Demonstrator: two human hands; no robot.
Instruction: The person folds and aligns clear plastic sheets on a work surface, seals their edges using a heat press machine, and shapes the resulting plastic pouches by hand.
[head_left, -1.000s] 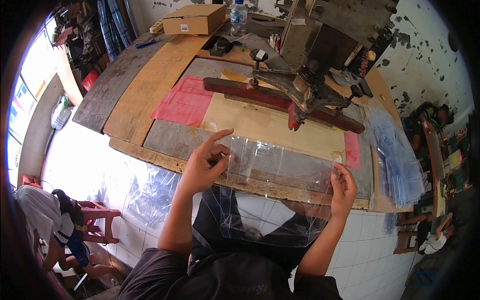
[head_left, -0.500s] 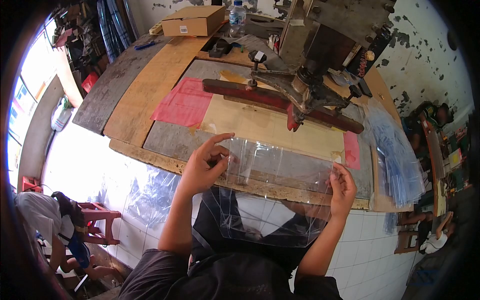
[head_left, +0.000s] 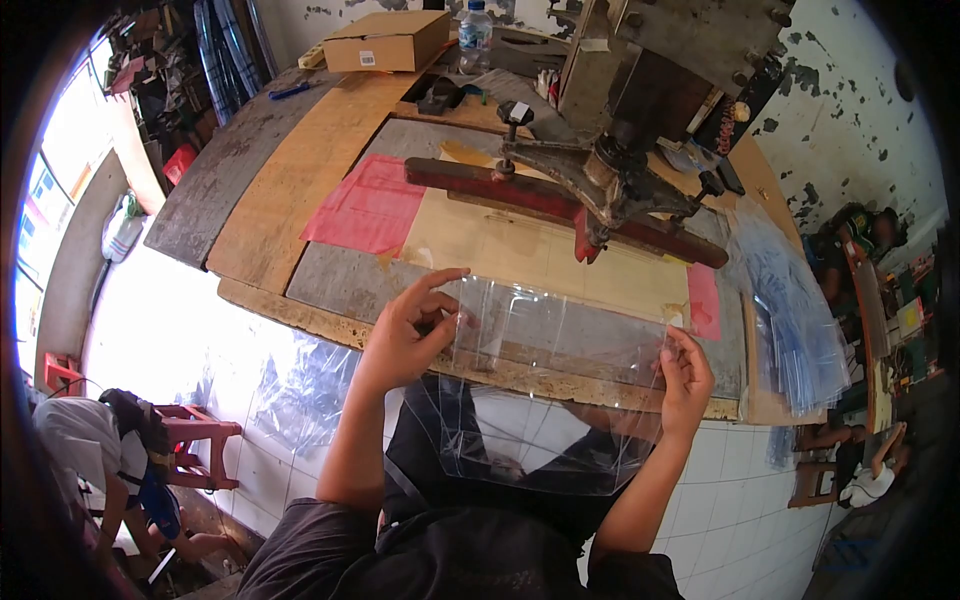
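Currently spanning clear plastic sheet (head_left: 540,345) between both hands, on near side of red press bar (head_left: 475,183), draped past wooden table edge (head_left: 262,303). Nearly closed on one side edge with left hand (head_left: 400,335), index extended; lightly pinched at other with right hand (head_left: 686,380). Could sag or crease from side-only grip. Could snag on rough wood nearer than bar. Could cling to plastic sleeves (head_left: 792,310) beyond bar's right end, through static, if swung wide.

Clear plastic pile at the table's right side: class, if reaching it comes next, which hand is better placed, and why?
Right, probably. The right hand is nearer the pile; the left hand is at the other end of the held sheet. Both grips are occupied, though.
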